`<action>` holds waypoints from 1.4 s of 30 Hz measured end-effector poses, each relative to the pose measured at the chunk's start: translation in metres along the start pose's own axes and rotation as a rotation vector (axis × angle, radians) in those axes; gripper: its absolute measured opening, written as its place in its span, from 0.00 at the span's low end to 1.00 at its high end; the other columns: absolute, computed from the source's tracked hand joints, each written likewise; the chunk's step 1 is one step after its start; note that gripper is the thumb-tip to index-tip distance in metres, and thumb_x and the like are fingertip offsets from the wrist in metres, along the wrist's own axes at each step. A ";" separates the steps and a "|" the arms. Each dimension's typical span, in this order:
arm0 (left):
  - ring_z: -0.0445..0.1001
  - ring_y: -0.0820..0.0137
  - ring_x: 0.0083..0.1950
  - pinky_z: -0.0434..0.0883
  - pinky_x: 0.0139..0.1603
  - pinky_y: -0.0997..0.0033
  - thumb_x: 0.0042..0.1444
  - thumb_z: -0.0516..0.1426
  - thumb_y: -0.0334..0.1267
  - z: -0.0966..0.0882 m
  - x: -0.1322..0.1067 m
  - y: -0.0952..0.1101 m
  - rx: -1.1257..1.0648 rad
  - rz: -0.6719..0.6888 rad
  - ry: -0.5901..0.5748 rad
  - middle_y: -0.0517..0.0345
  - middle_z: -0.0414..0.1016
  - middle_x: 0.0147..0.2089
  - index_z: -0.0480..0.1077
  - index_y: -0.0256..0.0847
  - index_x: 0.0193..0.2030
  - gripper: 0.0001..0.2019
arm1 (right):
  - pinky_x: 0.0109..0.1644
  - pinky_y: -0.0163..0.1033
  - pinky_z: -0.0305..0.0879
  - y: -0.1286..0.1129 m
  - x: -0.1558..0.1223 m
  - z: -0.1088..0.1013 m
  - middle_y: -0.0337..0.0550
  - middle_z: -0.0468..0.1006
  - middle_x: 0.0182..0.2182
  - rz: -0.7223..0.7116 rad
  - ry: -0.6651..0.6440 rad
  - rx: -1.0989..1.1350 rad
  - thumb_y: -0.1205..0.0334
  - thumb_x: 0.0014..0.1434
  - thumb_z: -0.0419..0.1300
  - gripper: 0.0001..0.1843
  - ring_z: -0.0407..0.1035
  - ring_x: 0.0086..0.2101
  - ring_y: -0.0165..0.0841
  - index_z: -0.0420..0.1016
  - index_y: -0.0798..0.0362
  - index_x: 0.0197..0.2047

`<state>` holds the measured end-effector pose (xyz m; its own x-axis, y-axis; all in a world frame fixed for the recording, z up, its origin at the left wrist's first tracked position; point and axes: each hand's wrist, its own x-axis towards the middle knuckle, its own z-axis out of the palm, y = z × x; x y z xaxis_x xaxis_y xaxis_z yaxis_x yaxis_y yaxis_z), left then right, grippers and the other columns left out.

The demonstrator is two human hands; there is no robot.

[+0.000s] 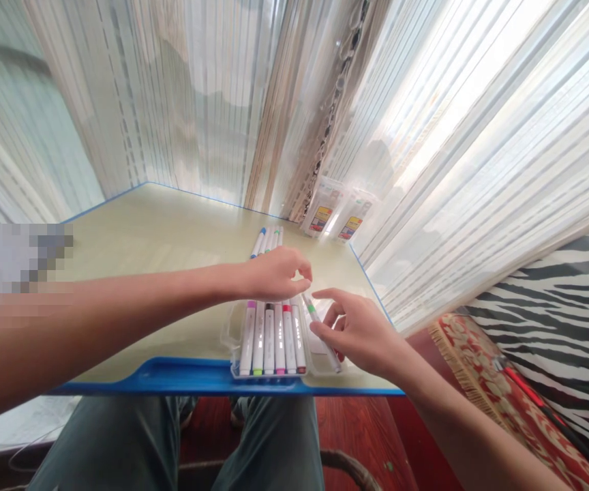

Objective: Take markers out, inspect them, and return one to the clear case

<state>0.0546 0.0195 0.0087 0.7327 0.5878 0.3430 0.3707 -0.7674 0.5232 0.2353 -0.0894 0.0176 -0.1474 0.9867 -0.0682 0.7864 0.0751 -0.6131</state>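
Note:
My left hand [277,274] reaches across above a clear plastic case [234,354], thumb and index drawn together in a pinch. Whatever is between those fingertips, if anything, is too small to tell. At the right, my right hand [358,331] has its thumb and curled fingers on a white marker with a green band [313,314], its index finger stretched forward. This marker slants over the clear section beside the row. Several white markers [269,341] with coloured ends lie side by side in the case. Part of the row is hidden beneath my left hand.
Beyond my left hand lie more markers [258,240]. Two clear labelled cases [321,217] stand at the table's back right, against the curtain [213,123]. The yellowish table [172,232] has a blue edge. Zebra-striped fabric [545,300] is at the right.

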 end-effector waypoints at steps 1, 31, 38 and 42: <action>0.76 0.64 0.39 0.68 0.41 0.69 0.56 0.57 0.34 0.001 0.000 0.000 0.013 0.015 -0.008 0.49 0.80 0.39 0.81 0.39 0.36 0.09 | 0.22 0.34 0.65 -0.001 0.001 0.001 0.40 0.81 0.28 -0.007 0.003 -0.034 0.62 0.58 0.62 0.23 0.73 0.18 0.30 0.73 0.56 0.56; 0.76 0.67 0.38 0.69 0.41 0.70 0.57 0.57 0.39 0.002 0.008 -0.003 0.151 0.074 -0.220 0.50 0.81 0.42 0.82 0.39 0.37 0.12 | 0.35 0.33 0.69 0.015 -0.031 -0.015 0.37 0.82 0.35 -0.239 -0.121 -0.195 0.59 0.57 0.69 0.21 0.71 0.27 0.26 0.78 0.49 0.54; 0.77 0.66 0.38 0.69 0.40 0.70 0.57 0.57 0.40 0.003 0.010 -0.002 0.144 0.035 -0.226 0.50 0.82 0.42 0.82 0.39 0.36 0.12 | 0.36 0.33 0.69 0.015 -0.035 -0.017 0.38 0.82 0.36 -0.290 -0.184 -0.183 0.62 0.60 0.66 0.18 0.72 0.29 0.27 0.78 0.50 0.55; 0.77 0.65 0.38 0.69 0.38 0.69 0.56 0.57 0.41 0.004 0.011 0.000 0.123 -0.025 -0.254 0.48 0.82 0.43 0.82 0.39 0.35 0.12 | 0.37 0.36 0.70 0.021 -0.040 -0.015 0.43 0.81 0.37 -0.421 -0.165 -0.257 0.60 0.59 0.67 0.23 0.72 0.31 0.31 0.76 0.53 0.57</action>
<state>0.0643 0.0251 0.0092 0.8361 0.5359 0.1169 0.4457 -0.7880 0.4248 0.2665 -0.1250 0.0192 -0.5589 0.8292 0.0073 0.7575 0.5141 -0.4024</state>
